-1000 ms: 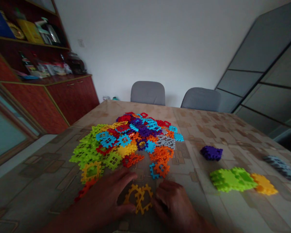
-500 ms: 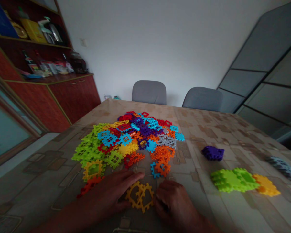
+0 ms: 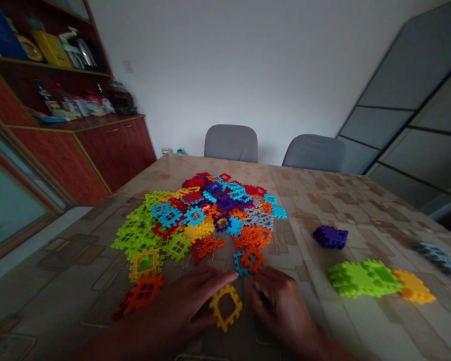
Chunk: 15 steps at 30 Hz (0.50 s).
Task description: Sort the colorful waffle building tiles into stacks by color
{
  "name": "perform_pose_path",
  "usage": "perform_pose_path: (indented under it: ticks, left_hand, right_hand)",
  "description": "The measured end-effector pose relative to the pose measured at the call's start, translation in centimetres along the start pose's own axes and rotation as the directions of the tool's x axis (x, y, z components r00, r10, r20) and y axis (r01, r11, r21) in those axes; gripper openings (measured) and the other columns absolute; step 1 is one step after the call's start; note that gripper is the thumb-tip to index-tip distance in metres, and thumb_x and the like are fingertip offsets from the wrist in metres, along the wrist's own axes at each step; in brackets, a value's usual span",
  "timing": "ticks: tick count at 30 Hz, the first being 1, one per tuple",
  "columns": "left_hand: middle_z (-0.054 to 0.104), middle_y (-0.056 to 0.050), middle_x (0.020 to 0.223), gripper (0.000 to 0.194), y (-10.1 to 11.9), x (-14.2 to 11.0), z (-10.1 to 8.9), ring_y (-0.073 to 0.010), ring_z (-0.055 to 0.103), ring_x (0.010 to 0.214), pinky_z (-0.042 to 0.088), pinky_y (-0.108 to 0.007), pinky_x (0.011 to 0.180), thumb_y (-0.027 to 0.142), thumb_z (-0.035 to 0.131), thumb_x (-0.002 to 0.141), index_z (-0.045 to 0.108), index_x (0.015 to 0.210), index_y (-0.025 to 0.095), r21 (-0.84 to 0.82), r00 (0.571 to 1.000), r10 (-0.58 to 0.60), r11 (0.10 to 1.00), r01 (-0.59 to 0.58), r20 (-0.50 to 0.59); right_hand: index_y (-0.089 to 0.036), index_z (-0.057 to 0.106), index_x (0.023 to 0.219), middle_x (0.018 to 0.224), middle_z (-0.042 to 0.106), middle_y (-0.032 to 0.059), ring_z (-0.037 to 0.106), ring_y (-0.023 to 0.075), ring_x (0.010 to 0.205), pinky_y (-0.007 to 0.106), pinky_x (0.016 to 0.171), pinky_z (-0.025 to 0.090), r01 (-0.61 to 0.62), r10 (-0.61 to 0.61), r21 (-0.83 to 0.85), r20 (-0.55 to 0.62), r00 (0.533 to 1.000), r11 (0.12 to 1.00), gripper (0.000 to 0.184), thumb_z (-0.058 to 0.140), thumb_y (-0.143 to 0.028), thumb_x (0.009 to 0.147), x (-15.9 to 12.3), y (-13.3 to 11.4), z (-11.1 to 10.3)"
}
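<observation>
My left hand (image 3: 199, 293) lies low in the middle, its fingers and thumb closed around the left edge of a yellow toothed frame-shaped building piece (image 3: 215, 313). The piece has a large rounded opening. Just right of it is my right hand (image 3: 280, 301), its fingers curled in; whatever they may hold is hidden. A small gap shows between this hand and the yellow piece. Beyond my hands lie an orange toothed piece (image 3: 253, 259) and a blue piece (image 3: 240, 264). An orange window piece (image 3: 146, 291) is left of my left hand.
A heap of mixed coloured pieces (image 3: 195, 215) spreads over the table (image 3: 304, 195). To the right are sorted stacks: purple (image 3: 329, 236), green (image 3: 361, 278), yellow (image 3: 415, 287) and grey (image 3: 439, 258). Two grey chairs (image 3: 231, 143) stand behind the table.
Two overlapping yellow pieces showed between my hands; now one outline shows. My left hand has moved right and slightly forward, uncovering more of the orange window piece. My right hand shifted slightly right.
</observation>
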<state>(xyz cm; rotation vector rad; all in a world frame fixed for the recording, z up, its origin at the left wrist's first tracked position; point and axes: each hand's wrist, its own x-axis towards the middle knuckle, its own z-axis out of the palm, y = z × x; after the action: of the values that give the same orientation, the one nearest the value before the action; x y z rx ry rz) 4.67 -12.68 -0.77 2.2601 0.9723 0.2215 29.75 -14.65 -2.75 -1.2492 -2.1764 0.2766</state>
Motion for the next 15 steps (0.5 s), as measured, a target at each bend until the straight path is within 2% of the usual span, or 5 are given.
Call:
perform_pose_path:
  ticks: [3,6,10,12,15]
  left_hand:
    - [0.051,0.001,0.153,0.083,-0.2,-0.1,-0.4,-0.0263,0.05,0.137,0.043,-0.04,0.113,0.021,0.077,0.084,0.037,0.153,0.043,0.037,0.999,0.016,0.999,-0.015,-0.032]
    - [0.054,0.001,0.151,0.059,-1.7,-0.8,-2.9,-0.0255,0.053,0.135,0.043,-0.039,0.112,0.028,0.066,0.094,0.046,0.148,0.042,0.13,0.985,0.052,0.991,-0.031,-0.162]
    - [0.07,0.001,0.131,0.035,-6.2,-2.9,-8.3,-0.0252,0.066,0.118,0.049,-0.034,0.103,0.039,0.056,0.098,0.063,0.132,0.033,0.197,0.943,-0.019,0.976,0.089,-0.332]
    - [0.074,0.002,0.12,0.03,-9.0,-4.1,-10.3,-0.0266,0.069,0.11,0.05,-0.035,0.099,0.042,0.056,0.096,0.069,0.12,0.028,0.229,0.91,-0.119,0.947,0.223,-0.396]
    - [0.076,0.0,0.111,0.032,-12.4,-5.6,-10.9,-0.0297,0.07,0.101,0.053,-0.038,0.094,0.041,0.062,0.084,0.072,0.111,0.027,0.241,0.91,-0.18,0.929,0.283,-0.373]
  right_hand:
    - [-0.021,0.045,0.066,0.065,0.055,-0.0006,0.051,0.0137,0.062,0.025,0.057,0.034,0.002,-0.003,0.074,0.016,1.0,0.997,0.027,0.047,-0.015,0.092,0.0,0.0,-0.2]
    - [-0.02,0.061,0.097,0.097,0.067,0.005,0.06,0.0191,0.09,0.028,0.078,0.046,0.113,-0.136,0.157,0.15,0.979,0.981,0.006,0.056,-0.022,0.094,0.1,-0.4,-0.4]
    - [-0.022,0.044,0.144,0.146,0.053,0.0105,0.048,0.0258,0.129,0.038,0.11,0.038,0.223,-0.264,0.152,0.362,0.894,0.963,0.063,0.071,-0.04,0.09,0.2,-1.0,-0.4]
    - [-0.023,0.039,0.149,0.148,0.052,0.0108,0.047,0.0259,0.132,0.04,0.114,0.034,0.206,-0.246,0.139,0.416,0.876,0.969,0.068,0.07,-0.044,0.092,0.4,-1.1,-0.2]
    - [-0.022,0.041,0.149,0.142,0.057,0.0108,0.051,0.0253,0.126,0.04,0.112,0.037,0.173,-0.219,0.143,0.447,0.867,0.975,0.062,0.066,-0.04,0.095,0.6,-1.1,0.2]
